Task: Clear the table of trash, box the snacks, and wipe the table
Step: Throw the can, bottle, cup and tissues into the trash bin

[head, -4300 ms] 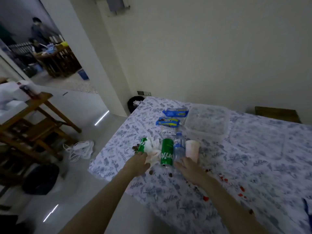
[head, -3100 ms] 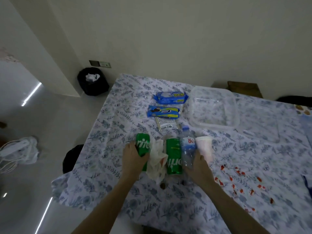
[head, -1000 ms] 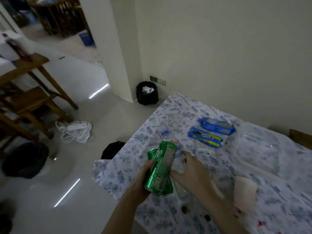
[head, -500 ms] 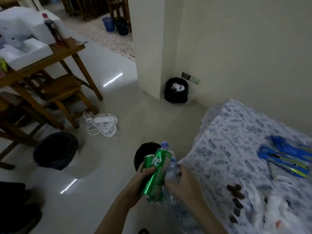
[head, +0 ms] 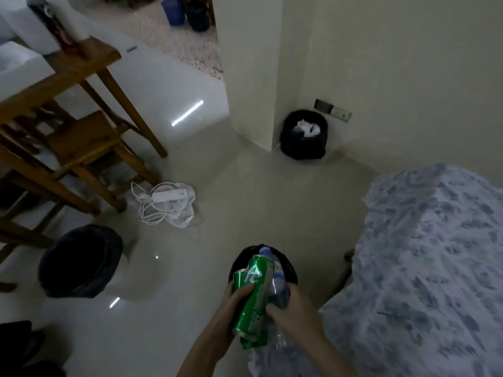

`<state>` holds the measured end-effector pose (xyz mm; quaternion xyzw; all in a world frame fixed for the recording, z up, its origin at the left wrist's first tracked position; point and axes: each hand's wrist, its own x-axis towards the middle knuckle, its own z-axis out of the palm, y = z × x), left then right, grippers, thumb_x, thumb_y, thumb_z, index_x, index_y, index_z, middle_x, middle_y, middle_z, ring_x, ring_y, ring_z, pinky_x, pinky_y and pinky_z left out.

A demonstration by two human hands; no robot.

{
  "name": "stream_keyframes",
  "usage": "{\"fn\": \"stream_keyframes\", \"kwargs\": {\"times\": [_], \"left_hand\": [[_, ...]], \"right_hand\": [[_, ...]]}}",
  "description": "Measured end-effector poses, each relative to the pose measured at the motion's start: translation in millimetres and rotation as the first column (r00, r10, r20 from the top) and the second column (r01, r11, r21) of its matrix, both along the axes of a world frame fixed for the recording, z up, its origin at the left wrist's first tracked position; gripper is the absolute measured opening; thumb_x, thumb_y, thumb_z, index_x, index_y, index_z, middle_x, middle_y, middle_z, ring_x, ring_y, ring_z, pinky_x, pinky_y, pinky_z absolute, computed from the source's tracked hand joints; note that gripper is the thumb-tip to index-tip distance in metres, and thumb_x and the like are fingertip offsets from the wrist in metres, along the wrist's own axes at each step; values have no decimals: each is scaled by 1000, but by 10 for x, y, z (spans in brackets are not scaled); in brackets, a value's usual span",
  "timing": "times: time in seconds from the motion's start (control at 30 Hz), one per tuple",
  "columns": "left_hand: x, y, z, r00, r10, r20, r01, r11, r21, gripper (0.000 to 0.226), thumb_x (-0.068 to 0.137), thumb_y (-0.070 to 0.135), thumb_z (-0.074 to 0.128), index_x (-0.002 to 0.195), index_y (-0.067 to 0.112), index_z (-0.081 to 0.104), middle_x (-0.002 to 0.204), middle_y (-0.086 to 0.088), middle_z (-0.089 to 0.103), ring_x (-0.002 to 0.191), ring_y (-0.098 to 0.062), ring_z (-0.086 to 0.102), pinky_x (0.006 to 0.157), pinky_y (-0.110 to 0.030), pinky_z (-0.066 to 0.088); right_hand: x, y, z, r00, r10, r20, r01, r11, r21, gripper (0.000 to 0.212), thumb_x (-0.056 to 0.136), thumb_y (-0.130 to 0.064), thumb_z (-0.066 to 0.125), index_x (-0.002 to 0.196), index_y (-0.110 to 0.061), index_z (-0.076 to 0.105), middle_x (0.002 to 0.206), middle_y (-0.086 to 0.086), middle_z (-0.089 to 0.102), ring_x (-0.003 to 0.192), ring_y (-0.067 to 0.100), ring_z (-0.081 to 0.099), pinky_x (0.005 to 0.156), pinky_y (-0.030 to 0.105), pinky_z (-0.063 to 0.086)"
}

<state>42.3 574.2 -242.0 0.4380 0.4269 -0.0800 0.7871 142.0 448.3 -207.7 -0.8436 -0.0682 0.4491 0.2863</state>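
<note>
Pale floor tiles (head: pixel 245 200) fill the room, with wooden furniture (head: pixel 68 118) at far left, a dark bin (head: pixel 79 261) below it and a white power strip (head: pixel 168 195) lying with its coiled cord. Nearer the middle, the left hand (head: pixel 231 306) has its grip curled round two green soda cans (head: pixel 253 297), tilted and pressed side by side, while a black trash bin (head: pixel 290 270) shows just beyond and below them. A plastic water bottle (head: pixel 277 281) lies against the cans, and the right hand (head: pixel 294 314) closes its grip on it, fingertips touching the nearer can. These look light and probably empty: the cans thin-walled, smooth and easy to dent or let slide, the bottle soft and yielding, so a hold round each middle seems soundest. A second black bin (head: pixel 303 148) with white scraps inside stands by the wall, well apart. At right lies the cloth-covered surface (head: pixel 422 268).
</note>
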Motion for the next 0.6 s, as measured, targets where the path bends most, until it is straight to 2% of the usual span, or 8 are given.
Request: {"fn": "stream_keyframes", "kwargs": {"times": [0.1, 0.17, 0.23, 0.33, 0.43, 0.5, 0.53, 0.6], "left_hand": [[274, 198, -682, 999, 28, -40, -29, 1000, -12, 76, 63, 48, 78, 128, 22, 49, 118, -16, 66, 106, -32, 66, 87, -45, 56], [430, 320, -1184, 995, 37, -94, -40, 999, -28, 89, 57, 52, 82, 132, 19, 48, 119, -19, 66, 105, -34, 66, 78, -39, 56], [542, 437, -1683, 987, 45, -153, -54, 997, -56, 92, 54, 52, 81, 133, 17, 48, 119, -19, 65, 103, -33, 67, 72, -34, 55], [660, 518, -2330, 980, 17, -196, -44, 990, -132, 81, 62, 50, 77, 130, 15, 50, 119, -18, 65, 100, -30, 67, 67, -31, 56], [726, 523, -2929, 974, 11, -225, -60, 976, -211, 63, 75, 41, 70, 127, 9, 55, 119, -22, 65, 95, -29, 67, 67, -33, 56], [750, 508, -3300, 970, 22, -242, -77, 973, -219, 69, 69, 40, 72, 128, 7, 54, 120, -22, 64, 95, -29, 66, 69, -34, 55], [755, 495, -3465, 965, 22, -261, -76, 977, -198, 76, 65, 41, 73, 130, 8, 52, 121, -21, 63, 97, -29, 66, 71, -35, 55], [742, 500, -3761, 952, -11, -305, -26, 993, -115, 76, 69, 41, 73, 134, 11, 47, 123, -17, 61, 101, -29, 65, 77, -37, 54]], "right_hand": [[290, 215, -652, 998, -33, -57, 32, 999, -8, 60, 72, -42, 64, 126, -25, 44, 109, -4, 57, 93, 16, 56, 80, 32, 48], [452, 354, -1108, 996, -11, -94, 7, 999, -38, 59, 75, -42, 63, 127, -24, 42, 108, -3, 55, 90, 16, 54, 76, 31, 46], [579, 465, -1576, 991, -15, -129, 7, 998, -62, 63, 71, -42, 65, 126, -22, 42, 113, 1, 56, 93, 18, 55, 78, 33, 48], [657, 506, -2269, 972, -119, -204, 102, 991, -89, 68, 61, -37, 70, 123, -23, 48, 109, -1, 58, 94, 19, 58, 85, 38, 52], [674, 468, -2846, 934, -204, -293, 171, 976, -134, 61, 67, -32, 73, 122, -25, 47, 105, -4, 59, 95, 19, 59, 89, 40, 51], [677, 473, -3123, 894, -282, -349, 246, 959, -142, 53, 75, -31, 71, 121, -26, 45, 101, -7, 57, 92, 16, 57, 87, 35, 49], [670, 486, -3220, 872, -324, -366, 294, 946, -137, 54, 79, -32, 70, 126, -24, 45, 102, -8, 56, 90, 14, 55, 83, 32, 47], [630, 557, -3391, 836, -395, -380, 370, 918, -142, 63, 85, -35, 66, 140, -21, 38, 122, -4, 54, 101, 17, 54, 84, 30, 42]]}}
